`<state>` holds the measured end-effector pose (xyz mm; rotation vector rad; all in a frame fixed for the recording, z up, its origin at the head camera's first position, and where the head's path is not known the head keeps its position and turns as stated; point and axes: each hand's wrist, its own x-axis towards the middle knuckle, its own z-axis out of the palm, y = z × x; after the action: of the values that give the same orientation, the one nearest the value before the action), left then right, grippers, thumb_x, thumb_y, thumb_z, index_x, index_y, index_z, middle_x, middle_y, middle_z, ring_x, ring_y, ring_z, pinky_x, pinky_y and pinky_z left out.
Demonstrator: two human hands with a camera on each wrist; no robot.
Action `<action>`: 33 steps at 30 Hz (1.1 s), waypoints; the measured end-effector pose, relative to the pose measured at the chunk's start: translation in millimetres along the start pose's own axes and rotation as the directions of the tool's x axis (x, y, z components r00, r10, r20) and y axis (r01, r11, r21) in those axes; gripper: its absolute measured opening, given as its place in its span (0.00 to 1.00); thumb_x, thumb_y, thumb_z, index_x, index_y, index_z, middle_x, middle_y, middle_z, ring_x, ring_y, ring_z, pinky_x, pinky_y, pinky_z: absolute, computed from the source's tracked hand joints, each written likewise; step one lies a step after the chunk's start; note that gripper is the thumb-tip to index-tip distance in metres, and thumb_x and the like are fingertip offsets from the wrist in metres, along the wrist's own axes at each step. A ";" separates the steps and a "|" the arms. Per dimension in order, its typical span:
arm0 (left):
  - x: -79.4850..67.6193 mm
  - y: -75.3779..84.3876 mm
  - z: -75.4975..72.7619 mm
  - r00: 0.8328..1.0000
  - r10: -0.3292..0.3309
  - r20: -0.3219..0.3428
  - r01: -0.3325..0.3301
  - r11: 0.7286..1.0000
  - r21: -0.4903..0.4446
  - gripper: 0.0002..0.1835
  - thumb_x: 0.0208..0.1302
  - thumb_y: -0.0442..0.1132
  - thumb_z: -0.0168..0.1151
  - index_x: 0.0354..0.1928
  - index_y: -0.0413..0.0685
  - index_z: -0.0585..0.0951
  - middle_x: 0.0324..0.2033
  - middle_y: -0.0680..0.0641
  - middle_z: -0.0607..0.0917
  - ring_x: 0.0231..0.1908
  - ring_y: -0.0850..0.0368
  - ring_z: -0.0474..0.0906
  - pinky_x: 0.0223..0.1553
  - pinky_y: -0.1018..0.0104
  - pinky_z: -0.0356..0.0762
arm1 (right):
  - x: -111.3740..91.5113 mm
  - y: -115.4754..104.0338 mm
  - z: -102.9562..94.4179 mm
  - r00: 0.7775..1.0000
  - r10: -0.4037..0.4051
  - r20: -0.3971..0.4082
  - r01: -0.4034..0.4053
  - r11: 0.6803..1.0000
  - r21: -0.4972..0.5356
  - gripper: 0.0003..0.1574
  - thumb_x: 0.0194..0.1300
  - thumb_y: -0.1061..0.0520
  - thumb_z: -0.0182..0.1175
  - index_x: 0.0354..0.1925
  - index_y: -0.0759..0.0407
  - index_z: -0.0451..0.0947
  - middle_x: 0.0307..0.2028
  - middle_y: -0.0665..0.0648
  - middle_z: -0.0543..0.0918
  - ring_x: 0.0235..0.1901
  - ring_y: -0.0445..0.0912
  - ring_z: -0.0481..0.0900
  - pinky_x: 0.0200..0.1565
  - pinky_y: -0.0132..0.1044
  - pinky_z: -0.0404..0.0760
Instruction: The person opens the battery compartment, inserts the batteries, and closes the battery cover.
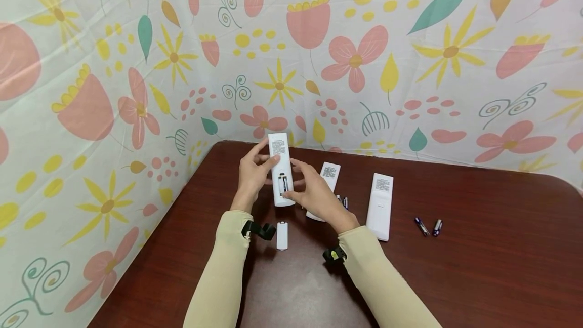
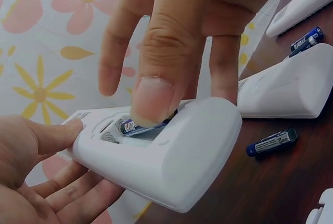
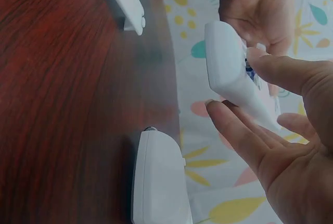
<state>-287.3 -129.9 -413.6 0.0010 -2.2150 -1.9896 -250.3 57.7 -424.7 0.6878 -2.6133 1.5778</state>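
Holding item one: white remote (image 1: 280, 168), back side up, raised above the table (image 1: 478, 247) near its far left corner, battery bay open. Left hand (image 1: 252, 173) curls round its upper body, thumb across the back. Right hand (image 1: 314, 194), fingers loosely spread, presses its thumb tip (image 2: 151, 99) on a battery (image 2: 136, 126) seated in the bay. Item two: loose battery cover (image 1: 282, 235), flat on the table just beside the left wrist. Item three: second remote (image 1: 325, 181), partly behind the right hand, small batteries (image 1: 342, 201) beside it (count unclear). Item four: third remote (image 1: 380, 205), face down, mid-table. Item five: two loose batteries (image 1: 428, 227), well to its right.
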 end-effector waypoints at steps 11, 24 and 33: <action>-0.3 1.3 0.1 1.000 -0.009 0.005 0.009 1.000 -0.001 0.30 0.75 0.40 0.70 0.75 0.69 0.77 0.49 0.41 0.86 0.40 0.46 0.87 0.30 0.58 0.90 | 0.2 -0.2 0.9 1.000 -0.009 -0.028 0.009 1.000 -0.030 0.54 0.65 0.59 0.78 0.81 0.56 0.62 0.61 0.59 0.78 0.48 0.50 0.85 0.46 0.43 0.88; -0.1 2.0 0.5 1.000 -0.013 0.011 0.013 1.000 0.000 0.30 0.74 0.40 0.70 0.75 0.70 0.77 0.47 0.42 0.86 0.40 0.46 0.86 0.30 0.57 0.90 | -0.7 -1.0 2.2 0.998 -0.037 -0.056 0.034 0.998 -0.052 0.52 0.65 0.61 0.78 0.80 0.59 0.63 0.58 0.60 0.77 0.46 0.50 0.85 0.45 0.42 0.88; -0.4 2.1 1.6 1.000 -0.013 0.012 0.013 1.000 -0.013 0.30 0.74 0.40 0.71 0.74 0.69 0.78 0.47 0.42 0.86 0.39 0.47 0.87 0.29 0.57 0.90 | 0.8 -2.5 3.6 0.997 -0.031 -0.068 0.026 0.997 -0.077 0.48 0.68 0.63 0.75 0.78 0.63 0.64 0.57 0.63 0.77 0.45 0.52 0.85 0.44 0.41 0.88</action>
<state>-286.8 -128.1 -411.7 0.0019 -2.2140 -2.0160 -249.3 53.4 -424.2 0.6504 -2.5869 1.4590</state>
